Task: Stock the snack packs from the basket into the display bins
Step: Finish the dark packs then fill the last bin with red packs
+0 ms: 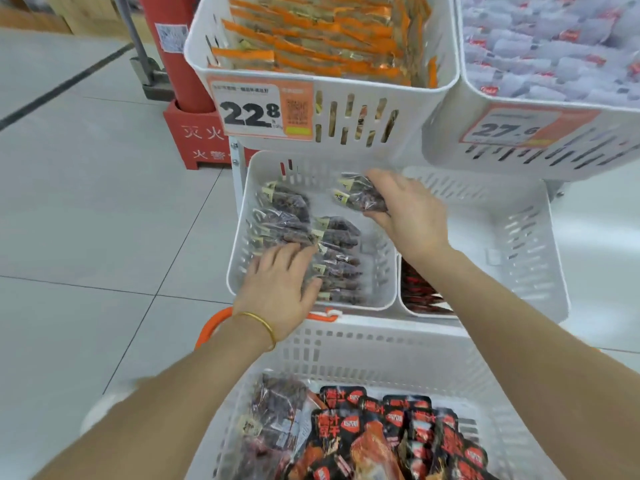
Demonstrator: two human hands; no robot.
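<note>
A white basket (381, 344) in the foreground holds clear packs of dark snacks (273, 410) on its left and black-and-red packs (398, 431) on its right. Beyond it stands a low white display bin (242, 237) with several clear dark snack packs (332, 244) lying in rows. My left hand (280, 285) rests with spread fingers on the packs at the bin's near left. My right hand (405, 206) grips a couple of clear dark snack packs (360, 195) over the bin's far right part.
Above are two white bins: one with orange packs (322, 36) and a 22.8 price tag (259, 109), one with pale packs (554, 46). A low bin with red packs (419, 289) and another white bin (512, 237) sit at the right. A red fire-extinguisher stand (194, 133) is on the tiled floor at the left.
</note>
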